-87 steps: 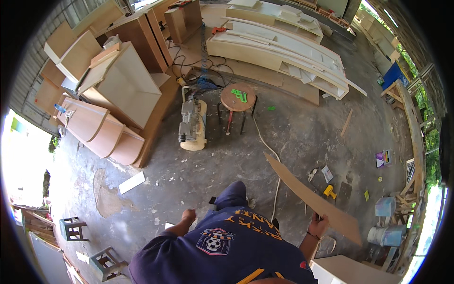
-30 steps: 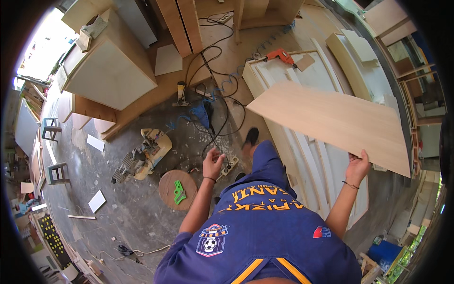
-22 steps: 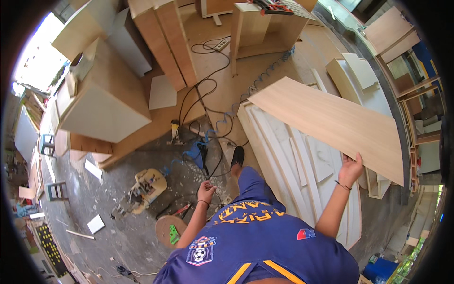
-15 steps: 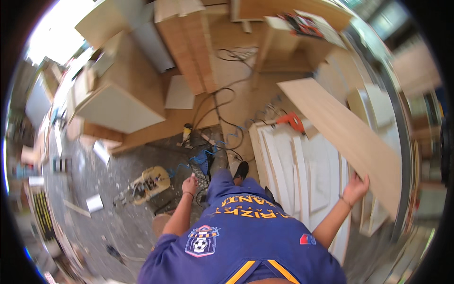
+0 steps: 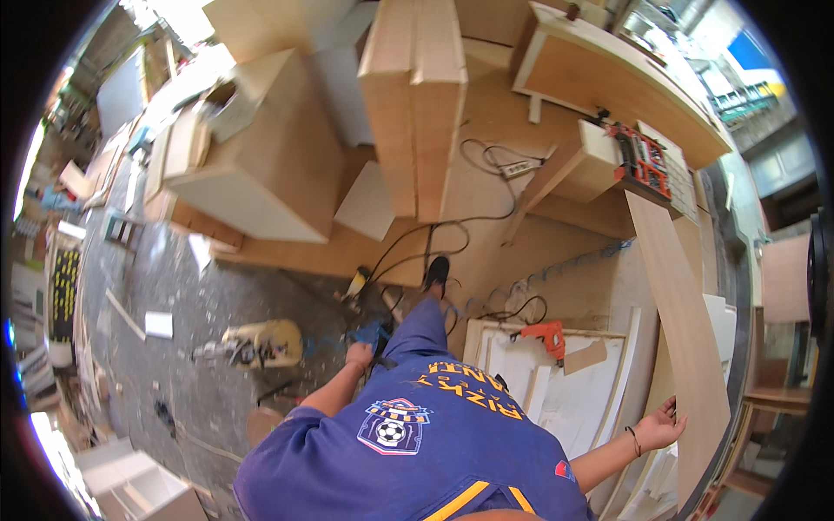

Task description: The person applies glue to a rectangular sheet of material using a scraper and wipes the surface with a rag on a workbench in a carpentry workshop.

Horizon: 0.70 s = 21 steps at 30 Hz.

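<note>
My right hand (image 5: 658, 430) is at the near edge of a long, thin plywood panel (image 5: 686, 330), its fingers curled at the edge and partly hidden. The panel stands tilted at my right, its far end close to the red and black tools. My left hand (image 5: 359, 354) hangs beside my leg with fingers curled in and nothing visible in them. Just beyond it lies a blue object (image 5: 372, 335) on the floor. An orange drill-like power tool (image 5: 546, 337) rests on the white boards (image 5: 599, 382) between my legs and the panel.
Wooden cabinet carcasses (image 5: 261, 165) and a tall wooden box (image 5: 426, 113) stand ahead. Black cables (image 5: 469, 227) and a coiled blue hose (image 5: 556, 271) cross the floor. A power saw (image 5: 261, 345) lies at left. Red and black tools (image 5: 645, 161) sit on a low wooden unit.
The panel has swung to the right with my right hand and now points more nearly straight ahead. My view has turned, and my foot has stepped forward.
</note>
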Available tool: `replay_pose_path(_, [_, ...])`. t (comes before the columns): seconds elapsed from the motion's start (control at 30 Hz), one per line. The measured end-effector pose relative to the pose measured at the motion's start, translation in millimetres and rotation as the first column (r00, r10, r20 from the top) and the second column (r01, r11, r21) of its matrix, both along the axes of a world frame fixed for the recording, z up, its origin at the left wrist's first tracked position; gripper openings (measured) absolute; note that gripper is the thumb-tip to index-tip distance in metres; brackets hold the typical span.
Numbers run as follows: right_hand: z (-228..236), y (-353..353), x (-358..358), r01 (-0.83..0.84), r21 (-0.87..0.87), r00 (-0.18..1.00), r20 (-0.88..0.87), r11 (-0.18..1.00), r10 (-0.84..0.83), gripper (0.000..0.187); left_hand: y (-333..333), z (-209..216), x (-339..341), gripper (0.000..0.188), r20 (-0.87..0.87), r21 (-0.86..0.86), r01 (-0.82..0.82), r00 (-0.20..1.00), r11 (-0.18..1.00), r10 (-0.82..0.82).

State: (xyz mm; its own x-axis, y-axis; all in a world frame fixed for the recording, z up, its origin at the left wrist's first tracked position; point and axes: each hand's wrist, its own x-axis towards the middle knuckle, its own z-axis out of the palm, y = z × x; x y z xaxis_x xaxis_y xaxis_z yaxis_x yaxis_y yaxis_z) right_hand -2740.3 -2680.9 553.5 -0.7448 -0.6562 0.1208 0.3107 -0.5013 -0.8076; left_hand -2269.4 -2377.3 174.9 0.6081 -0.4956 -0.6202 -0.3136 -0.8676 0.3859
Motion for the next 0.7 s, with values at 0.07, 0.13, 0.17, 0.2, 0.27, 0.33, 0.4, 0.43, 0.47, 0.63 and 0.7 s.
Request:
replay_pose_path(0.07, [8,-35,20,0.064,-0.048,0.998,0.021,0.997,-0.063,0.035,-37,-18,26,0.035,-0.033,0.048,0.115,0.993,0.992,-0.113])
replay_pose_path(0.13, [14,-75,24,0.121,-0.084,0.991,0.067,0.989,-0.115,0.035,-79,-51,62,0.032,-0.100,0.068,0.235,0.969,0.970,-0.228])
replay_pose_path(0.17, [15,-96,30,0.115,-0.077,0.989,0.097,0.990,-0.107,0.035,-99,-47,79,0.031,-0.066,-0.008,0.101,0.993,0.995,-0.101])
replay_pose_path(0.2, [31,-116,46,0.097,-0.105,0.993,0.080,0.990,-0.088,0.035,-115,-54,87,0.037,-0.079,-0.082,-0.025,0.997,0.996,0.018])
replay_pose_path(0.27, [47,-158,72,0.083,-0.136,0.993,0.092,0.987,-0.071,0.035,-175,-39,122,0.047,-0.425,0.021,-0.175,0.889,0.984,0.167])
replay_pose_path(0.33, [65,-180,98,0.104,-0.139,0.992,0.086,0.985,-0.092,0.034,-249,0,153,0.056,-0.577,-0.005,-0.237,0.794,0.972,0.190])
replay_pose_path(0.4, [73,-197,119,0.104,-0.136,0.994,0.059,0.985,-0.097,0.033,-302,35,159,0.061,-0.580,-0.202,-0.276,0.807,0.940,0.113])
replay_pose_path(0.43, [77,-204,125,0.102,-0.153,0.994,0.058,0.983,-0.094,0.034,-320,33,162,0.061,-0.595,-0.278,-0.260,0.803,0.925,0.046])
replay_pose_path(0.47, [81,-213,133,0.093,-0.172,0.995,0.058,0.981,-0.084,0.035,-336,27,166,0.061,-0.605,-0.355,-0.251,0.796,0.901,-0.016])
replay_pose_path(0.63, [84,-270,165,0.055,-0.218,0.997,0.059,0.974,-0.043,0.036,-409,38,167,0.063,-0.610,-0.332,-0.198,0.791,0.922,-0.050])
replay_pose_path(0.7, [82,-303,179,0.013,-0.202,0.998,0.063,0.979,0.000,0.035,-420,31,173,0.063,-0.563,-0.280,-0.127,0.825,0.951,-0.056])
